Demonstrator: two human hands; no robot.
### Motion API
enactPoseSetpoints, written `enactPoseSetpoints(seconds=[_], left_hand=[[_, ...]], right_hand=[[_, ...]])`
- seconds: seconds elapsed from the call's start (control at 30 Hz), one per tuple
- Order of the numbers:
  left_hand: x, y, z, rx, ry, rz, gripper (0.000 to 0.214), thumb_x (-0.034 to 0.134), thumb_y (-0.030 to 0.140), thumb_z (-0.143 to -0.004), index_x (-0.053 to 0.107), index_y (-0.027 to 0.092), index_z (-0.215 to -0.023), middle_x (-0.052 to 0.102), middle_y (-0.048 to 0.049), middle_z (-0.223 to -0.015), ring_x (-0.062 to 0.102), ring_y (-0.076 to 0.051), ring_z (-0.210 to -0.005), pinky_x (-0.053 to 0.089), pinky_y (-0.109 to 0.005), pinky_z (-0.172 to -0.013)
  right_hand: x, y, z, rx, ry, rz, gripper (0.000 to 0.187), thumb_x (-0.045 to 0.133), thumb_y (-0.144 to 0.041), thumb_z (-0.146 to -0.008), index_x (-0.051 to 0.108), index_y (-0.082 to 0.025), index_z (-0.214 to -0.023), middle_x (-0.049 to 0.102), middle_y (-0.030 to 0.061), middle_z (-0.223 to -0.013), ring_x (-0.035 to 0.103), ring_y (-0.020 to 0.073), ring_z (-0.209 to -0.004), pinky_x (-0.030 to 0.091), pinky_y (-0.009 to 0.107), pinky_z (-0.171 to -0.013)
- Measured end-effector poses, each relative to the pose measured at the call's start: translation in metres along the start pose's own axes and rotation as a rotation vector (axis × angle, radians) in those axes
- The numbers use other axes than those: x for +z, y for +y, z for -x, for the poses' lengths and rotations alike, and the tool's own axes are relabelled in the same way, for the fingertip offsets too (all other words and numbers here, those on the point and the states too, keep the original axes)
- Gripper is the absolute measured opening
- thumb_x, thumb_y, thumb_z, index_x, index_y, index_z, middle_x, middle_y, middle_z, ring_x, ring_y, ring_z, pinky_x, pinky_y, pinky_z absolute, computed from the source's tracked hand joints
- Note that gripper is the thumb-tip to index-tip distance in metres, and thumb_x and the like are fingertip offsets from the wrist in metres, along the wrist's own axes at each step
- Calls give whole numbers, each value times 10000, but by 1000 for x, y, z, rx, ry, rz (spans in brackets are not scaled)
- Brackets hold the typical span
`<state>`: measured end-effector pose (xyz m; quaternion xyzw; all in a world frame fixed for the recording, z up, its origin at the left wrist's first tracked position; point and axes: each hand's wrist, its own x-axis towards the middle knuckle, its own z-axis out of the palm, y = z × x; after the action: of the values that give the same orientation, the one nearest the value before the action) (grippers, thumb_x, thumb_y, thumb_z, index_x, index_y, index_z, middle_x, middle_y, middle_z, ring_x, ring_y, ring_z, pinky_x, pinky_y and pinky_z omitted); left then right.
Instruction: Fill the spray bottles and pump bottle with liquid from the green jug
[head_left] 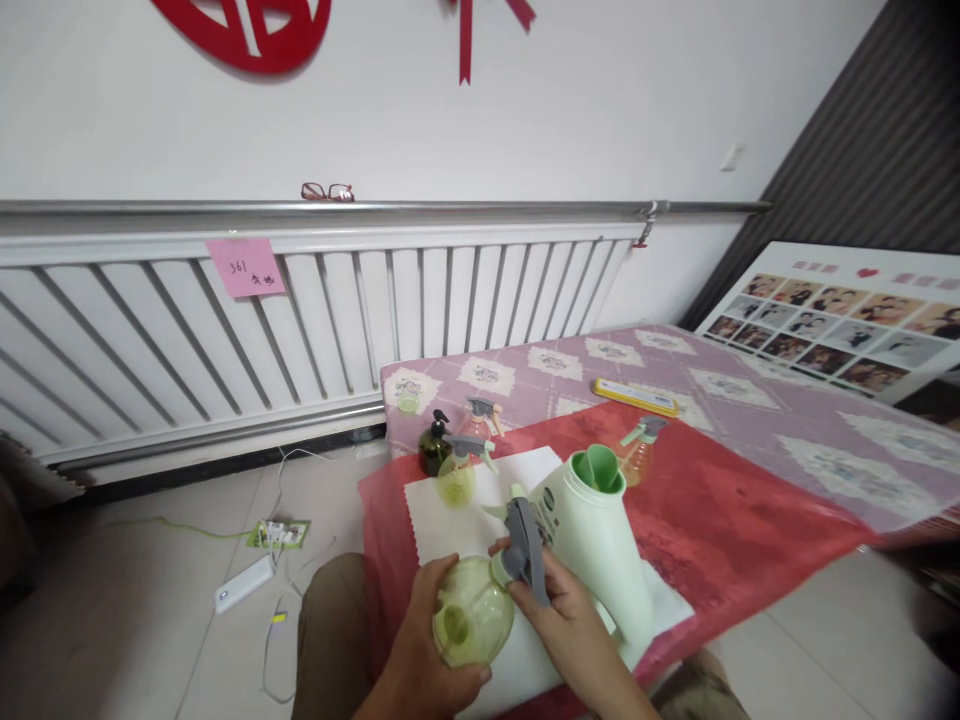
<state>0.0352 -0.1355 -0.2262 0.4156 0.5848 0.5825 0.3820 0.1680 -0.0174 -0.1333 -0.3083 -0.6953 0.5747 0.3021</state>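
Observation:
My left hand (427, 655) is wrapped round the clear yellow-green body of a spray bottle (480, 605), tilted so that its base faces me. The fingers of my right hand (562, 610) grip the grey trigger spray head (529, 550) at the bottle's neck. Whether the head is screwed tight I cannot tell. Just beyond my right hand stands a large pale green jug (600, 540) with a green cup-like piece (600, 466) in its mouth. Another yellow-green spray bottle (456, 482) and a dark pump bottle (435, 450) stand behind.
A pinkish spray bottle (474, 425) and an orange one (637, 458) stand farther back. A yellow box (636, 397) lies on the patterned tablecloth (555, 362), near a red cloth (712, 510). Cables and a power strip (279, 533) are on the floor at left, below the radiator (450, 310).

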Motion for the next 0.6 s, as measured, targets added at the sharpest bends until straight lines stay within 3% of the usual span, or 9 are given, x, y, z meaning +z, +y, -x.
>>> enactPoseSetpoints(seconds=[0.17, 0.3, 0.5, 0.6], left_hand=[[7, -19, 1, 137, 269, -232, 883, 722, 97, -519, 383, 244, -1321, 354, -126, -1395, 321, -372, -1340, 239, -513, -1154], [4, -35, 1, 212, 307, -391, 842, 759, 137, -593, 382, 276, -1334, 342, -126, -1408, 356, -358, -1328, 304, -505, -1126], [21, -43, -1, 369, 453, -364, 799, 735, 187, -617, 376, 213, -1331, 415, -157, -1368, 409, -358, -1307, 403, -529, -1055], [39, -46, -2, 313, 541, -235, 760, 691, 241, -664, 340, 192, -1336, 432, -174, -1359, 445, -335, -1296, 423, -495, -1052]], right_hand=[[8, 7, -1, 18, 65, -102, 383, 756, -508, -675, 653, -233, -921, 686, 29, -832, 645, 214, -774, 537, 315, -710], [15, 14, 2, -14, 109, -178, 358, 785, -450, -654, 623, -228, -884, 661, 26, -867, 618, 187, -732, 521, 281, -660], [29, 24, 4, -1, 191, -241, 329, 792, -344, -660, 615, -235, -916, 674, 33, -882, 632, 205, -780, 517, 280, -657], [40, 34, 3, -6, 196, -292, 271, 769, -319, -684, 600, -242, -881, 696, 37, -885, 646, 214, -815, 522, 300, -712]])
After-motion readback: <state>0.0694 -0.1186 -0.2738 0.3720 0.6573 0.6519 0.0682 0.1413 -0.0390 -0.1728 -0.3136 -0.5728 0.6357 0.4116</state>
